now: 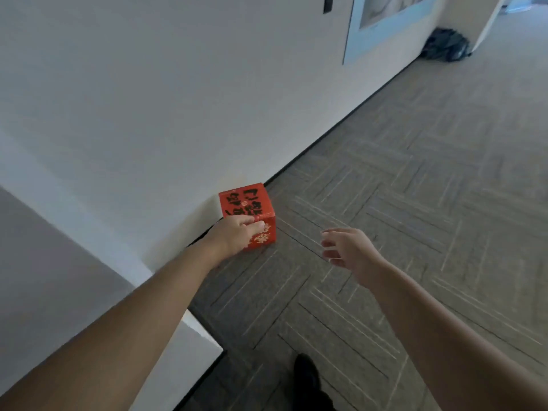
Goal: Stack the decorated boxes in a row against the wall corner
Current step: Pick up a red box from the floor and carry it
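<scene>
One red box [247, 207] sits on the carpet [415, 203] against the wall [148, 114]. Our left hand [234, 235] grips its near edge and our right hand [344, 250] hangs relaxed. We should square it flush before releasing.

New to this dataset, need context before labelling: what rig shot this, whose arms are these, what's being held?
No machine here: a person works with two bare hands. The single picture comes from a wide-angle camera on their head, looking forward and down. The floor is grey-brown patterned carpet meeting a white wall. Against the wall's base sits a red cube-shaped box, seemingly cardboard, with black lettering and gold ornaments. The left hand has its grip on the box's near top edge. The right hand hovers open above the carpet, holding nothing. A dark shoe shows at the bottom.
</scene>
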`<state>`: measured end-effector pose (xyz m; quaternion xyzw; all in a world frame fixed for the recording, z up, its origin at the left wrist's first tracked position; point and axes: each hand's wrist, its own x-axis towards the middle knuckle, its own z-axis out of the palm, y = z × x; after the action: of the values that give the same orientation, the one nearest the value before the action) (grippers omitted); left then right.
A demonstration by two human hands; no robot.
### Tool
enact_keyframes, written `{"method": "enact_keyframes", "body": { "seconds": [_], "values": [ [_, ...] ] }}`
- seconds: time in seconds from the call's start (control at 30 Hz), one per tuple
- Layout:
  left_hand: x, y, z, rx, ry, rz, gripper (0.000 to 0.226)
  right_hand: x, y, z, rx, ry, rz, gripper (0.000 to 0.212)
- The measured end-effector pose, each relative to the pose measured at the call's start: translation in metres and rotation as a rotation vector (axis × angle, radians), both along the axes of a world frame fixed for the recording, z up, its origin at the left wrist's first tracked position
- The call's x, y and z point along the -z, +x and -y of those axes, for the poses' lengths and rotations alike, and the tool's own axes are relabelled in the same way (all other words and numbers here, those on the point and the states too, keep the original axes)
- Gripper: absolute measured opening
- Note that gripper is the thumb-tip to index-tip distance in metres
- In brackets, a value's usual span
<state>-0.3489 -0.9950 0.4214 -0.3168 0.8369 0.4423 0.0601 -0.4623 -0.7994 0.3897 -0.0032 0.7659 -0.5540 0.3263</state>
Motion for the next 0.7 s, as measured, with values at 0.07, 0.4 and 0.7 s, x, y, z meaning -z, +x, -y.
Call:
{"method": "enact_keyframes", "body": {
  "seconds": [0.07, 0.4, 0.7],
  "values": [
    [0.008, -0.04, 0.033, -0.061, 0.031, 0.048, 0.047, 0.01, -0.054, 0.037, -0.051, 0.037, 0.022, 0.014],
    [0.087, -0.187, 0.222, -0.405, 0.31, 0.15, 0.072, 0.082, -0.24, 0.239, -0.264, 0.214, 0.071, 0.011],
    [0.231, -0.302, 0.397, -0.608, 0.514, 0.318, 0.095, 0.193, -0.385, 0.408, -0.278, 0.411, 0.129, 0.01]
  ]
}}
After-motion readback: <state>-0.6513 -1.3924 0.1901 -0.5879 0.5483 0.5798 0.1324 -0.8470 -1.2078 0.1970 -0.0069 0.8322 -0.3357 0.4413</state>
